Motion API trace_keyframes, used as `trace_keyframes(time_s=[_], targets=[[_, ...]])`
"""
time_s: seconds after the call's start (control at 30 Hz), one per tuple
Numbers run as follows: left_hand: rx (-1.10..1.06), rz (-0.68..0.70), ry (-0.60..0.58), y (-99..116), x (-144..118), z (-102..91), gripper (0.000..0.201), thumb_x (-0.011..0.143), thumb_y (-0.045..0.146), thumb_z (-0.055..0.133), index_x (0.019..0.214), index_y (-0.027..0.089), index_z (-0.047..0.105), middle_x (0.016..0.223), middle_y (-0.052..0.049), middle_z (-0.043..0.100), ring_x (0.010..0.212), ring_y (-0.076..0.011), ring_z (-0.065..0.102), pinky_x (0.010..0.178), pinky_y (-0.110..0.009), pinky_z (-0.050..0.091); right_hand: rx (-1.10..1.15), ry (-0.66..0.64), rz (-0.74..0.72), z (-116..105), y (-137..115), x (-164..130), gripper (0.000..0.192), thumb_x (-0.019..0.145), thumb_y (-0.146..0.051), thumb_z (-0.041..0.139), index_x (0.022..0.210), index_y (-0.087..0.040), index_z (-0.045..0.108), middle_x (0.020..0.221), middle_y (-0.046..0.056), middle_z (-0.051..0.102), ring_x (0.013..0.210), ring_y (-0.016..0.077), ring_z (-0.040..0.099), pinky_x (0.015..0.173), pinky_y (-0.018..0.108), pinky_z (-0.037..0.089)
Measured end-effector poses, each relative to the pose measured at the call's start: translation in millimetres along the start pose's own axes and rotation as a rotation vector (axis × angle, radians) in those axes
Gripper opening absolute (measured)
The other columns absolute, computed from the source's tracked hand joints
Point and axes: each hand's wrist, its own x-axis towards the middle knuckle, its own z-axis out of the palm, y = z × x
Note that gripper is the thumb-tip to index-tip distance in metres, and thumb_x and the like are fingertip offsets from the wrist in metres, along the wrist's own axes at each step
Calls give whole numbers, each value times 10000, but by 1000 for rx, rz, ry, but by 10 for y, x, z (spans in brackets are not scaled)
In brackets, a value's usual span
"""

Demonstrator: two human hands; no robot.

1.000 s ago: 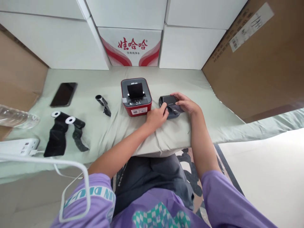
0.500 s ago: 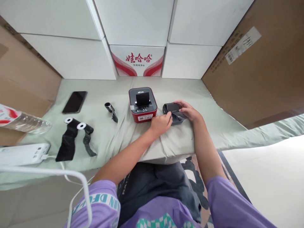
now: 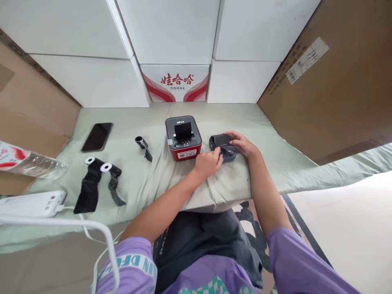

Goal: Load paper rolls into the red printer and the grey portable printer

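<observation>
The small black device (image 3: 221, 145) is gripped by the right hand (image 3: 241, 143), whose fingers are wrapped over its far and right side. The left hand (image 3: 208, 162) is laid against the device's near left edge, its fingertips (image 3: 218, 152) touching the casing; whether it is actually clamped on the device cannot be told. The device rests on the desk (image 3: 245, 179), just right of the red-and-grey label printer (image 3: 183, 137), which is taken here as the landmark.

The desk is covered by a pale green cloth that is wrinkled near the front edge. One printer is seen, with one black flap raised on its top. Just left of the printer one small black roll (image 3: 143, 147) is lying. Further left of the printer two black ribbon rolls with white cores (image 3: 97, 179) are found, partly unrolled. Beyond these, far left and behind, one dark phone (image 3: 97, 136) is laid flat. At the far left of the printer one clear plastic water bottle (image 3: 30, 163) is lying on its side, and nearer the front one white power strip (image 3: 30, 203) is placed, with a white cable (image 3: 101, 232) running from it.

Behind the printer white cartons are stacked as a wall, one of them (image 3: 176, 83) printed with red characters. Right of the printer one large brown cardboard box (image 3: 330, 90) is leaned; brown cardboard is also seen at the far left.
</observation>
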Motion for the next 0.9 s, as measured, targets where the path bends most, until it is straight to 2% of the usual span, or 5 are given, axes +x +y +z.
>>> trace_keyframes(time_s=[0.33,0.53,0.9], targets=[[-63,-162,-25,39,14,-41,520,1019,436,444,1434,122,455,907,-136,777,850,-302,771,747,-349,558,37,-16,-8,-2,21,13,494,621,-223,708,1114,-250,712,1171,32,715,1089,249,630,1018,403,493],[-185,-192,-32,16,26,-14,536,1011,427,466,1450,123,425,964,-156,769,885,-323,768,786,-381,564,33,6,2,28,-15,-3,484,621,-229,723,1105,-241,708,1155,38,711,1053,239,628,1004,400,494],[-370,-296,-31,3,43,32,564,979,436,531,1441,133,422,962,-127,762,925,-319,751,821,-396,565,11,22,10,34,-23,-4,470,642,-259,765,1106,-235,698,1114,41,713,1029,233,638,964,397,517]])
